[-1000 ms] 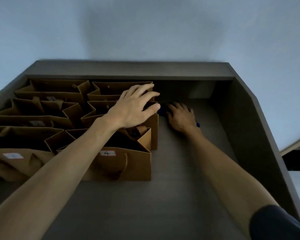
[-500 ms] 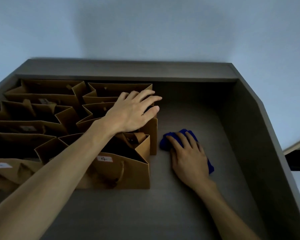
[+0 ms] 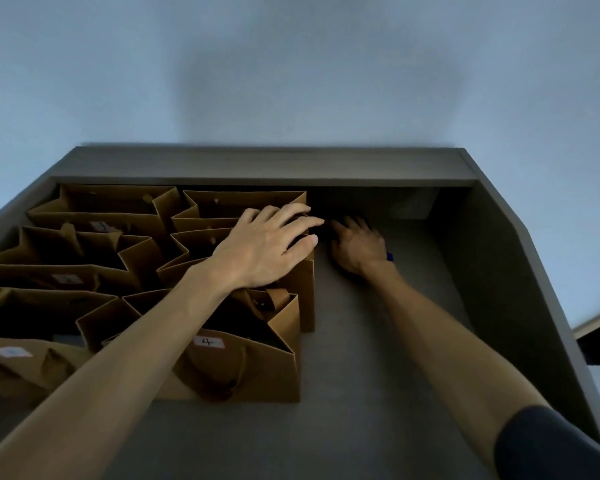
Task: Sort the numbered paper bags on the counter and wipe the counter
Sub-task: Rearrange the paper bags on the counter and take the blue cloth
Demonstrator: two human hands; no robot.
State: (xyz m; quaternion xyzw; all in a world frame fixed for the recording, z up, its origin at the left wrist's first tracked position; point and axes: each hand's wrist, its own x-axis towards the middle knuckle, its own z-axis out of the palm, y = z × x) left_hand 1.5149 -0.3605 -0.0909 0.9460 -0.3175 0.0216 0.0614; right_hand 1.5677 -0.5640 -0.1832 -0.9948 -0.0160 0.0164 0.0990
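Note:
Several brown paper bags (image 3: 101,251) stand packed together on the left half of the grey counter (image 3: 361,358). The nearest one carries a white label marked 4 (image 3: 208,342). My left hand (image 3: 267,247) rests with straight fingers on top of the right-hand bags, at their upper edges. My right hand (image 3: 357,244) lies palm down near the back of the counter and presses a blue cloth (image 3: 390,257), of which only a small corner shows beside the wrist.
The counter has a raised back ledge (image 3: 257,164) and a tall right side wall (image 3: 492,265). A pale wall rises behind it. Bare counter surface stretches in front of and to the right of the bags.
My right hand has slid the blue cloth from the middle of the counter away toward the back, now covering nearly all of it. My left hand has stayed on the bags.

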